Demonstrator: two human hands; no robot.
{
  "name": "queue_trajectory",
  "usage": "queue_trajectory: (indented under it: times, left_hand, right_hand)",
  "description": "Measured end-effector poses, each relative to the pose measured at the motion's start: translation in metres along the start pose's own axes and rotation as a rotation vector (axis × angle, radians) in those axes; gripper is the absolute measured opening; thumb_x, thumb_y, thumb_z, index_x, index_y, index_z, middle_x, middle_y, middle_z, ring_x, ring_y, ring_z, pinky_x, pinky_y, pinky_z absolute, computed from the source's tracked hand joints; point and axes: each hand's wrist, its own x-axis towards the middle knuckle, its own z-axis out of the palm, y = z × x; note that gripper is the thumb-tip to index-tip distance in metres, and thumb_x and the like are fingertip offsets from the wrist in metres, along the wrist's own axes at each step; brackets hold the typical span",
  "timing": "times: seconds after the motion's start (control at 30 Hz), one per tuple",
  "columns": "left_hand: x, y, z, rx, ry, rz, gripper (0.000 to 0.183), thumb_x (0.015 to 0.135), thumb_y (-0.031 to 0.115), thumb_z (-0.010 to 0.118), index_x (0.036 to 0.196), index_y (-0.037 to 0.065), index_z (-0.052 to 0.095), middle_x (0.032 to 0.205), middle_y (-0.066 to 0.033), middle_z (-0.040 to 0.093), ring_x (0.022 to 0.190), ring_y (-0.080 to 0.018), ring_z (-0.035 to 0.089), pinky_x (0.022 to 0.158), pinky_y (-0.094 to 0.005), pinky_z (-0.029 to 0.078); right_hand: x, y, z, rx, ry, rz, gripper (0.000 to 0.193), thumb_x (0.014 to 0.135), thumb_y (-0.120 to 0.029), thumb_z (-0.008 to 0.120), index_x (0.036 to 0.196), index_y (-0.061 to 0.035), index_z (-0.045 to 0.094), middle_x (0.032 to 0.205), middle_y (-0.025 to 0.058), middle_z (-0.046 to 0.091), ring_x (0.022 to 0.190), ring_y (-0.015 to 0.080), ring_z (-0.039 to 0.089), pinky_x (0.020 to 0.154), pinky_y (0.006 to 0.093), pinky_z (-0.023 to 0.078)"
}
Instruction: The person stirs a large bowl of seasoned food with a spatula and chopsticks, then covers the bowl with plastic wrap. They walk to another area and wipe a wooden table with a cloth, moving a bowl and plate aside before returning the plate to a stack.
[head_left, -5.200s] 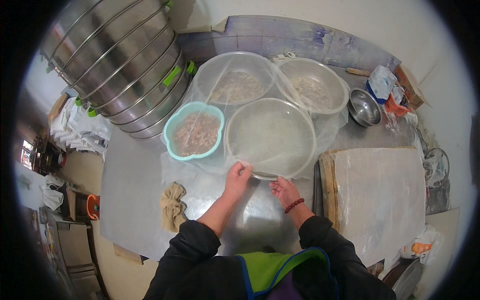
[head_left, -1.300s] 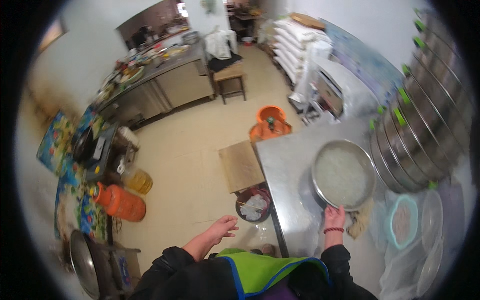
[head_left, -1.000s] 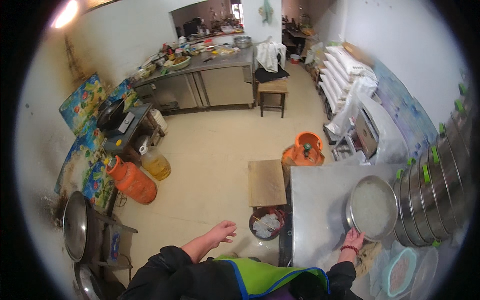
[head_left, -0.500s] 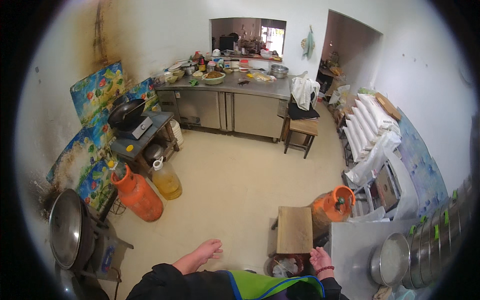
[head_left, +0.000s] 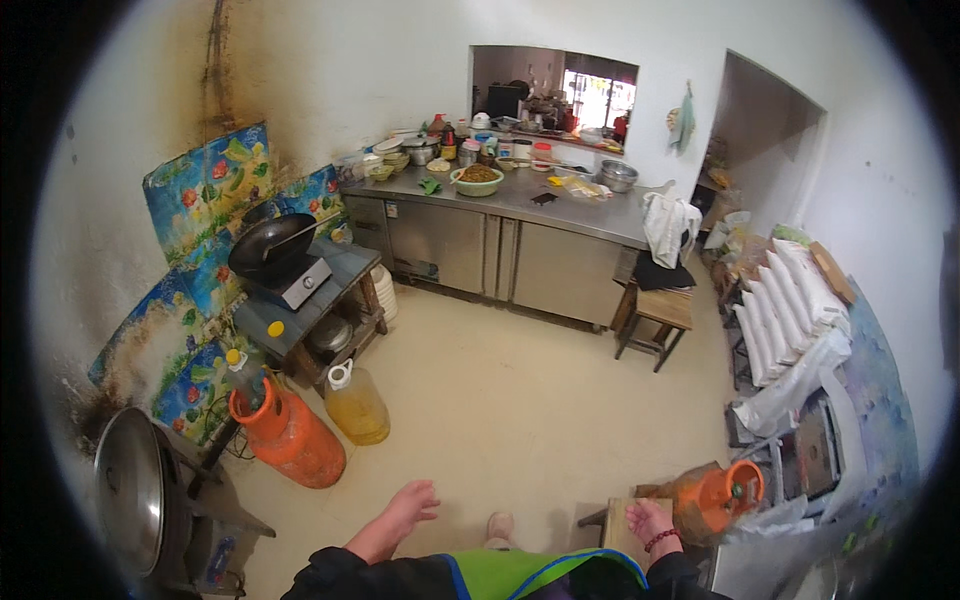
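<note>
My left hand [head_left: 409,507] hangs in the air over the pale floor, its fingers loosely apart and nothing in them. Over a low wooden stool [head_left: 621,548] is my right hand [head_left: 648,519], with a dark red bead bracelet at the wrist. Its fingers are loosely bent and I see nothing held; neither hand seems to touch anything. A green apron [head_left: 520,572] with blue edging covers my front, and a shoe tip [head_left: 500,526] shows beyond it. Right of the stool stands an orange gas cylinder [head_left: 708,503].
Ahead runs a steel counter [head_left: 455,240] bearing bowls, bottles and pots. On the left are a wok [head_left: 268,250] on a stove, another orange gas cylinder [head_left: 300,440], an oil jug [head_left: 358,405] and a large metal pan [head_left: 130,490]. White sacks [head_left: 785,310] are stacked at right, near a doorway.
I have moved forward: the counter, stove and oil jug are nearer, and the stool and right-hand cylinder have slid toward the lower edge. A shoe has come into view. Both hands remain without anything visible in them.
</note>
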Motion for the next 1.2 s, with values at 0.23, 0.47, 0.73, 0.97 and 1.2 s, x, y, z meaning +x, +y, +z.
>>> queue_trajectory:
  times: [0.23, 0.47, 0.73, 0.97, 1.2]
  left_hand:
    - [0.088, 0.107, -0.026, -0.052, 0.174, 0.056, 0.045, 0.093, 0.021, 0.05, 0.132, 0.005, 0.037, 0.121, -0.0088, 0.046, 0.103, -0.0239, 0.054, 0.08, -0.0399, 0.05]
    - [0.186, 0.182, -0.048, -0.114, 0.257, 0.051, 0.043, 0.092, 0.022, 0.051, 0.13, 0.005, 0.038, 0.12, -0.0087, 0.047, 0.104, -0.0261, 0.054, 0.081, -0.0429, 0.05]
    - [0.365, 0.308, -0.115, -0.138, 0.254, -0.03, 0.042, 0.093, 0.022, 0.048, 0.131, 0.006, 0.037, 0.12, -0.0109, 0.047, 0.105, -0.0268, 0.052, 0.077, -0.0402, 0.049]
    - [0.528, 0.478, -0.086, -0.003, 0.071, 0.245, 0.042, 0.092, 0.021, 0.051, 0.13, 0.005, 0.041, 0.122, -0.0096, 0.047, 0.104, -0.0234, 0.052, 0.077, -0.0377, 0.048]
    - [0.662, 0.594, -0.059, -0.02, 0.138, 0.268, 0.039, 0.091, 0.021, 0.051, 0.127, 0.006, 0.043, 0.12, -0.0068, 0.048, 0.102, -0.0205, 0.053, 0.079, -0.038, 0.048]
  right_hand:
    - [0.148, -0.093, 0.171, -0.257, -0.184, 0.02, 0.026, 0.09, -0.026, 0.054, 0.108, -0.0072, 0.052, 0.095, 0.0087, 0.063, 0.081, 0.0183, 0.06, 0.067, 0.0317, 0.049]
    - [0.253, -0.147, 0.345, -0.628, -0.521, -0.013, 0.031, 0.091, -0.028, 0.055, 0.113, -0.007, 0.054, 0.102, 0.007, 0.063, 0.087, 0.0144, 0.061, 0.072, 0.0292, 0.049]
    - [0.403, -0.203, 0.451, -0.684, -0.41, 0.109, 0.032, 0.091, -0.028, 0.055, 0.115, -0.0069, 0.053, 0.1, 0.0063, 0.064, 0.087, 0.0146, 0.06, 0.073, 0.0303, 0.05]
    - [0.482, -0.297, 0.507, -0.536, -0.268, -0.015, 0.036, 0.09, -0.03, 0.057, 0.115, -0.0056, 0.052, 0.102, 0.0085, 0.064, 0.089, 0.0163, 0.06, 0.074, 0.0317, 0.05]
    - [0.635, -0.398, 0.59, -0.464, -0.292, -0.064, 0.031, 0.09, -0.031, 0.058, 0.109, -0.0077, 0.054, 0.1, 0.0079, 0.064, 0.087, 0.015, 0.06, 0.071, 0.03, 0.049]
